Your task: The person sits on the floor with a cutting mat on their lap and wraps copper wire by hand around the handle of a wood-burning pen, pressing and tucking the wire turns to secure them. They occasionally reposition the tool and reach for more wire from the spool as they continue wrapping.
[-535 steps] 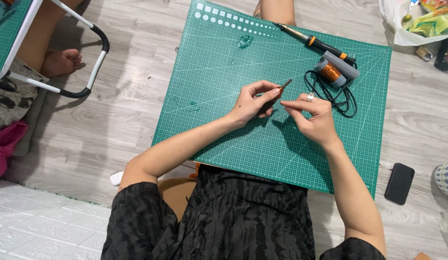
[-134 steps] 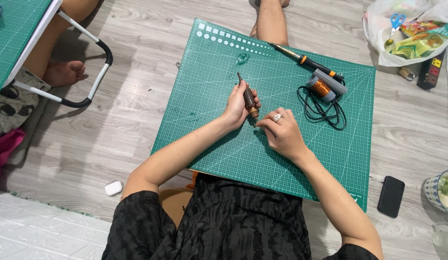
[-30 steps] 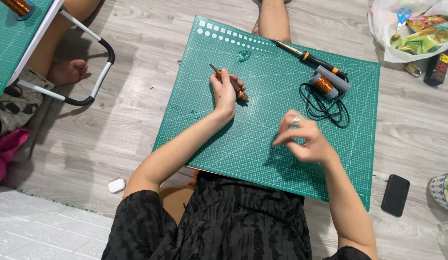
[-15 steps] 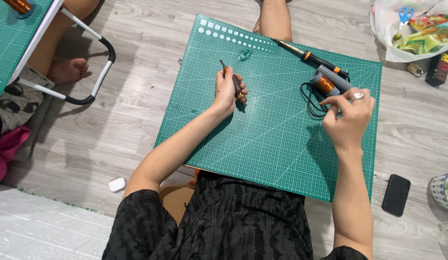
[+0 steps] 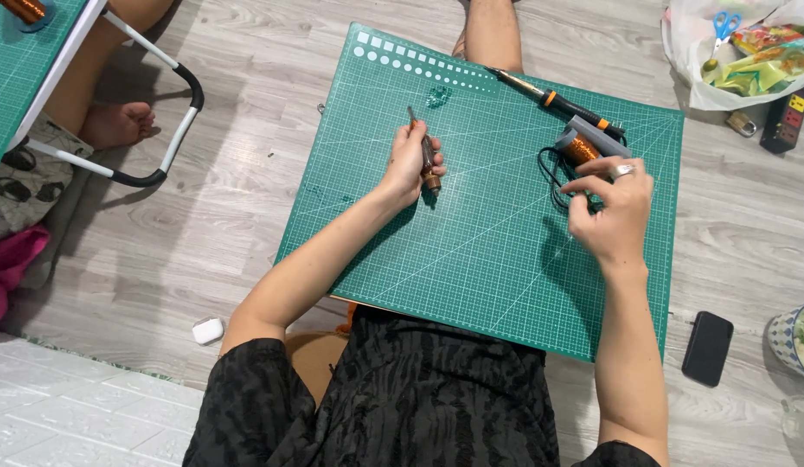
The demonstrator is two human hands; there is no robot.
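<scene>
At the far left, a second green cutting mat (image 5: 21,69) lies on a white-framed folding table (image 5: 151,164), with another person's bare foot (image 5: 116,124) on the wooden floor beneath it and a pink cloth (image 5: 8,268) at the picture's edge. A small white case (image 5: 208,329) sits on the floor just beside your left elbow. The large green cutting mat (image 5: 471,259) fills the centre, resting on the floor in front of your lap. Your left hand (image 5: 410,163) is closed around a slim rod-shaped tool wound with copper wire (image 5: 428,160), held nearly upright over the upper middle of the mat, its thin metal tip showing above the fingers and its brown end below them. Further right, a soldering iron with a black and orange handle (image 5: 557,98) lies slanted near the mat's top edge. Just below it sit a spool of copper wire in a grey holder (image 5: 585,144) and a coil of black cable (image 5: 557,173). Your right hand (image 5: 614,207), wearing a ring, hovers over the cable with fingers curled narrowly; whether it pinches anything cannot be told. Off the mat to the right lie a white plastic bag of packets and scissors (image 5: 739,52), a black power strip (image 5: 787,117), a black phone (image 5: 707,348) and a patterned bowl (image 5: 795,337)
</scene>
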